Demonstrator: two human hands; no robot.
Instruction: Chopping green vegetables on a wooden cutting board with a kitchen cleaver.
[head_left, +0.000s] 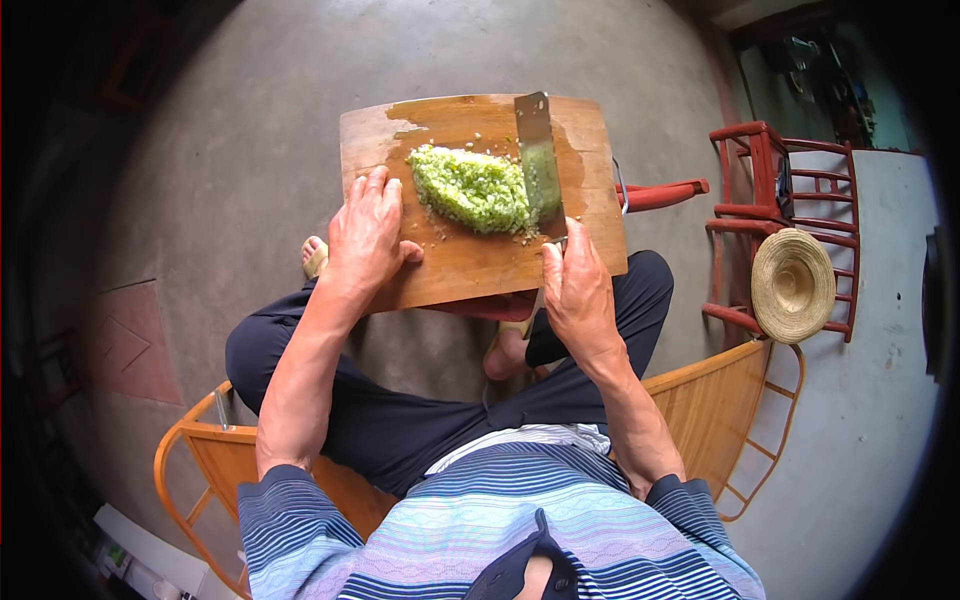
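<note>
A heap of finely chopped pale-green vegetable lies on a wooden cutting board, whose surface is partly wet. My right hand grips a metal cleaver by its handle, which is mostly hidden in the fingers. The blade points away from me and touches the right side of the heap. Flat on the board's left part rests my left hand, empty, its thumb spread to the right and apart from the heap. Small bits are scattered around the pile.
Beneath the board a red support shows, with a red bar jutting out right. I sit on a wooden bench. Red wooden chairs stand at right, with a straw hat on one. Concrete floor surrounds the board.
</note>
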